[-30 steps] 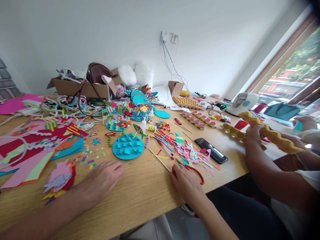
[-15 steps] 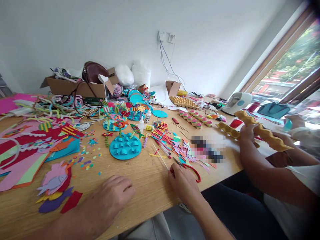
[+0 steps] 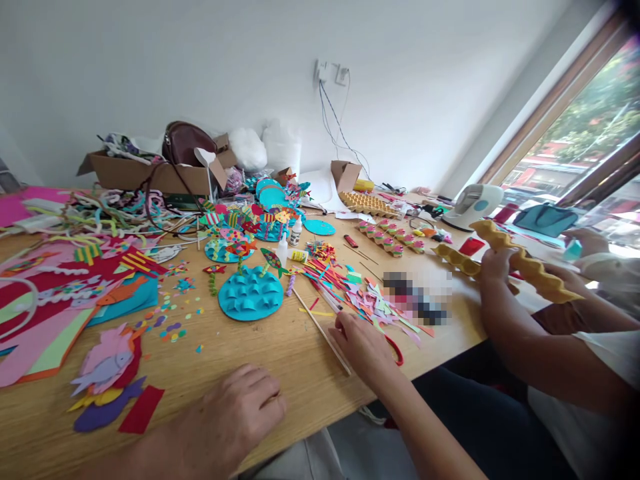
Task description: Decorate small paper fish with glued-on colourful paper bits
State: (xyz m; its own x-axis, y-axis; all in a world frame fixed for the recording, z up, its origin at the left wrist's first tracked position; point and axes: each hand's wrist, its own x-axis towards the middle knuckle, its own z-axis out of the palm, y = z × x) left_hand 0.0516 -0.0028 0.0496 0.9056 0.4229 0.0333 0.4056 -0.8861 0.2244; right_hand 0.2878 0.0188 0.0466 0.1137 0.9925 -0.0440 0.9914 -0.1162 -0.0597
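Note:
My left hand (image 3: 245, 407) rests on the table's near edge, its fingers curled; what they hold, if anything, is hidden. My right hand (image 3: 363, 343) hovers over the table with thumb and fingers bent and apart. Beside its thumb lies a thin wooden stick (image 3: 320, 327), apart from the fingers. Red-handled scissors (image 3: 396, 350) are partly hidden behind the right hand. Paper strips (image 3: 327, 287) in several colours lie just beyond its fingertips. Farther off, a round blue base (image 3: 251, 293) with raised paper scales carries small paper fish.
Felt fish cutouts (image 3: 107, 363) and coloured sheets (image 3: 45, 300) cover the left side. Glue bottles (image 3: 296, 230) stand mid-table. At the right, another person's hands (image 3: 497, 267) hold a yellow egg-carton strip (image 3: 530, 267). A cardboard box (image 3: 155, 179) stands by the wall.
My right hand has let go of the wooden stick, which now lies lower on the table, and has moved slightly forward over the scissors. My left hand has shifted a little right and nearer.

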